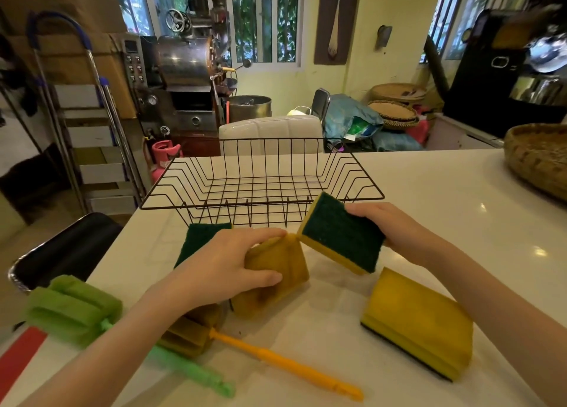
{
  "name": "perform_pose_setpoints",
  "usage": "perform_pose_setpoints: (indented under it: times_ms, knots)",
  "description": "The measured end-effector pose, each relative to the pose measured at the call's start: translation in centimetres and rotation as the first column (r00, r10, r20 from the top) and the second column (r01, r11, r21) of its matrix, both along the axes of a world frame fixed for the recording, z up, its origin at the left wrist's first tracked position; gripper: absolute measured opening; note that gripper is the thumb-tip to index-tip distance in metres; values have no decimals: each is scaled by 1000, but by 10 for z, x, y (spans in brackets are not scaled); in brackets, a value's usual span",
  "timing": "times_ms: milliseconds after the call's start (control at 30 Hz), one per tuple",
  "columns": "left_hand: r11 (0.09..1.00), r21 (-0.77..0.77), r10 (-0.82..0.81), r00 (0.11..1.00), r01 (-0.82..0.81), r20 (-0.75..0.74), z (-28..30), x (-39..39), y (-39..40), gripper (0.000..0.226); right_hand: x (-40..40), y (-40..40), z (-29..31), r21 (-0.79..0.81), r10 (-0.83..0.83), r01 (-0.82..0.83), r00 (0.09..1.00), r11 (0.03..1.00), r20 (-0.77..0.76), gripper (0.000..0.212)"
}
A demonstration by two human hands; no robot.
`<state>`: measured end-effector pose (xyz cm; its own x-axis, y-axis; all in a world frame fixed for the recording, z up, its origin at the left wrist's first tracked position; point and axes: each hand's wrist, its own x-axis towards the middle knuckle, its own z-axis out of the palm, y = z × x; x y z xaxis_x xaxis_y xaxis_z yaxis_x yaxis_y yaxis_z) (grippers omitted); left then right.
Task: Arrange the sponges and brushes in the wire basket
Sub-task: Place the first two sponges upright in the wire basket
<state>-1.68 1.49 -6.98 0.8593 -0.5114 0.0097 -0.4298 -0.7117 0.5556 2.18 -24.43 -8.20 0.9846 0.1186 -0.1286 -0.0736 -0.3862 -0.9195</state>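
Note:
An empty black wire basket [260,173] stands on the white table, just beyond my hands. My right hand [395,232] grips a yellow sponge with a dark green scouring face [340,235], lifted and tilted near the basket's front rim. My left hand [227,268] holds a yellow sponge [276,274] standing on its edge. A flat dark green sponge [199,241] lies left of it. Another yellow sponge [420,324] lies at the right, green side down. A green foam brush [73,308] and an orange-handled foam brush [276,357] lie near the front edge.
A woven basket [540,161] sits at the table's far right. A black chair back [64,253] stands at the table's left edge, and a white padded chair [270,133] behind the wire basket. A stepladder and a metal machine stand further back.

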Motion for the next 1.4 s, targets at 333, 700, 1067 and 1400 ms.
perform_pose_setpoints:
  times_ms: [333, 700, 1067, 1400]
  knots:
    - [989, 42, 116, 914, -143, 389, 28, -6, -6, 52, 5, -5, -10, -337, 123, -121, 992, 934, -17, 15]
    - [762, 596, -165, 814, -253, 557, -11, -7, -59, 49, 0, -1, -6, -585, 139, -69, 988, 808, 75, 33]
    - [617, 742, -153, 885, -263, 441, -27, -14, -89, 59, -3, 3, -7, -652, 139, -17, 981, 758, 136, 33]
    - [949, 316, -39, 991, -3, 127, 13, -5, -58, 70, -10, 4, 4, -765, 355, -43, 901, 643, 248, 26]
